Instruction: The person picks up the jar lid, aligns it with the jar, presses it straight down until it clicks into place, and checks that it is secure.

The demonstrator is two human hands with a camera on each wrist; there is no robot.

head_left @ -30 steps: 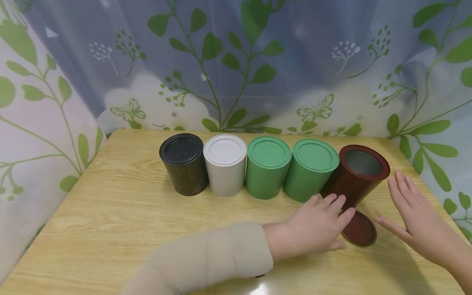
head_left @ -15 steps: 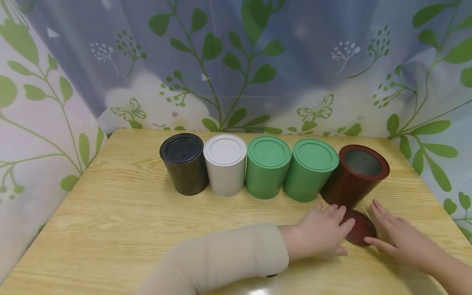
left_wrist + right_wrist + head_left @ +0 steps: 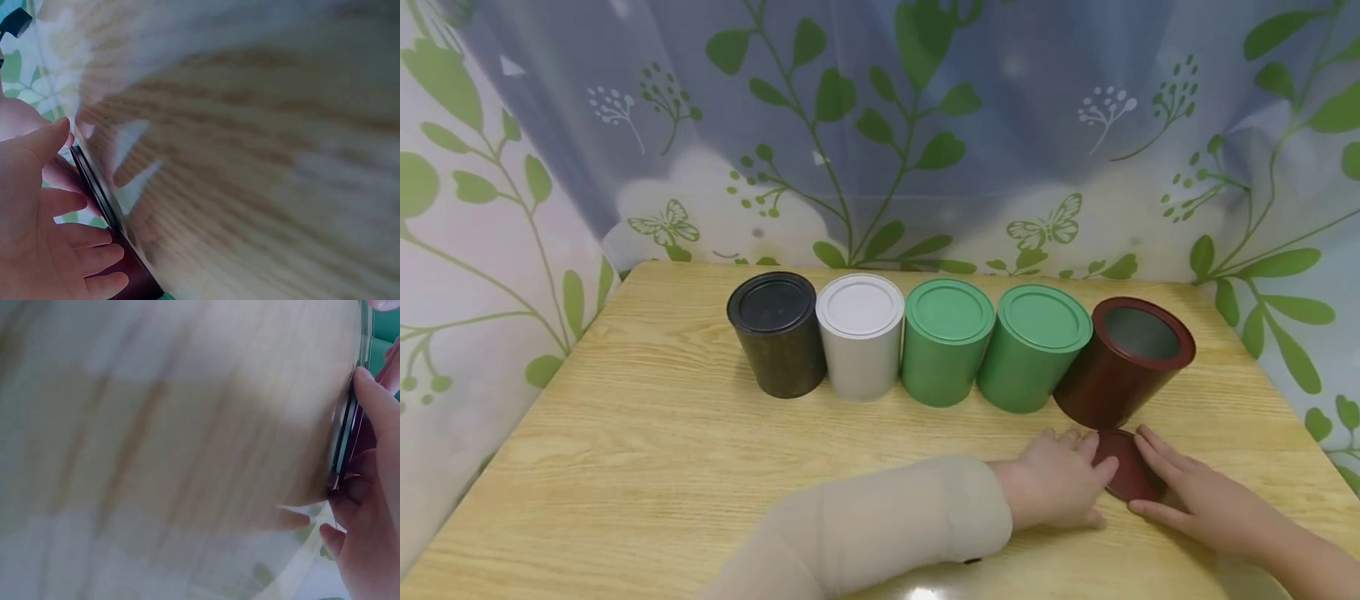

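A round dark red lid (image 3: 1123,471) lies on the table in front of an uncovered dark red canister (image 3: 1108,387). My right hand (image 3: 1202,500) holds the lid's right side, thumb at its near edge and fingers at its far edge. In the right wrist view, the right hand (image 3: 372,481) has bent fingers against the lid rim (image 3: 344,444). My left hand (image 3: 1060,479) lies at the lid's left edge with loose fingers. In the left wrist view, the left hand (image 3: 44,231) has its fingers spread beside the lid (image 3: 94,184).
Lidded canisters stand in a row left of the red one: black (image 3: 778,350), white (image 3: 860,354), and two green, the left one (image 3: 946,358) and the right one (image 3: 1026,362). A wooden table (image 3: 662,467) bears them. A leaf-patterned curtain (image 3: 880,167) hangs behind.
My right hand has come down and left from beside the red canister to the lid's right side. My left hand has shifted slightly right and nearer to me. The canisters stay put.
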